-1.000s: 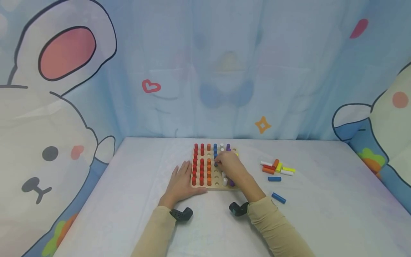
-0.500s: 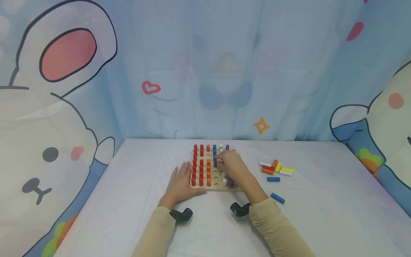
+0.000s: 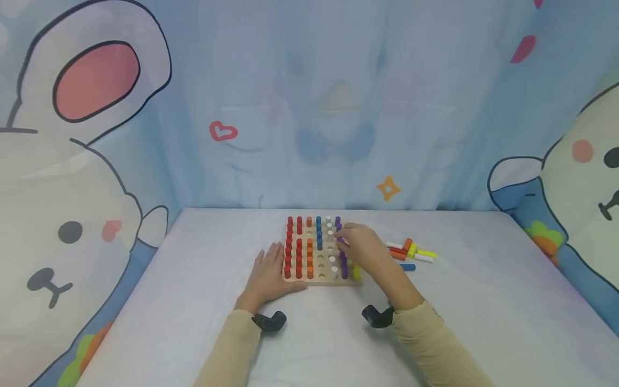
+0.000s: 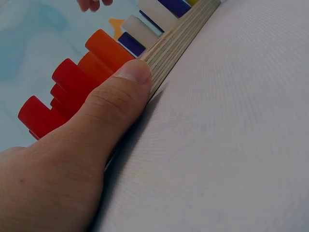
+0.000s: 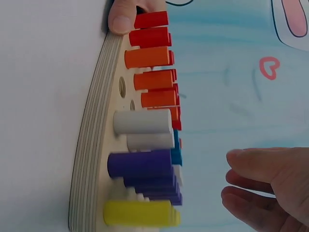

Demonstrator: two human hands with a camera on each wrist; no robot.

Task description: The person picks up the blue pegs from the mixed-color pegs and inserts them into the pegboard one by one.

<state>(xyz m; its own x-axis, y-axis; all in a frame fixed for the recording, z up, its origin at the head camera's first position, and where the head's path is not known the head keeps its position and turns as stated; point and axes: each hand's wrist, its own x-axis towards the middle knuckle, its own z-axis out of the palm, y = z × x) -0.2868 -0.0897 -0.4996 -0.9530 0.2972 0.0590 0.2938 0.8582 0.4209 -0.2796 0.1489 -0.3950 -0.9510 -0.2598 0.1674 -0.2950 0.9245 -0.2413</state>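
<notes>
A wooden pegboard (image 3: 325,281) stands on the table with columns of coloured pegs: red, orange, blue, white, purple and yellow. Along its left side and front edge rests my left hand (image 3: 266,277), its thumb (image 4: 113,96) against the near edge in the left wrist view. Above the right part of the board hovers my right hand (image 3: 366,250). The right wrist view shows that hand's thumb and fingers apart, holding nothing. Several blue pegs (image 3: 319,244) stand in the fourth column, with bare holes nearer me. My right hand hides part of the yellow column.
Right of the board lies a loose pile of pegs, including an orange peg (image 3: 408,244), a yellow peg (image 3: 426,253) and a white peg (image 3: 423,258). A loose blue peg (image 3: 408,267) lies just in front, partly behind my right arm. A printed cloth (image 3: 271,107) hangs behind the table.
My right hand has let go of a blue peg, which now stands in the fourth column, and has moved right. My left hand keeps its place on the board. The head view has shifted slightly.
</notes>
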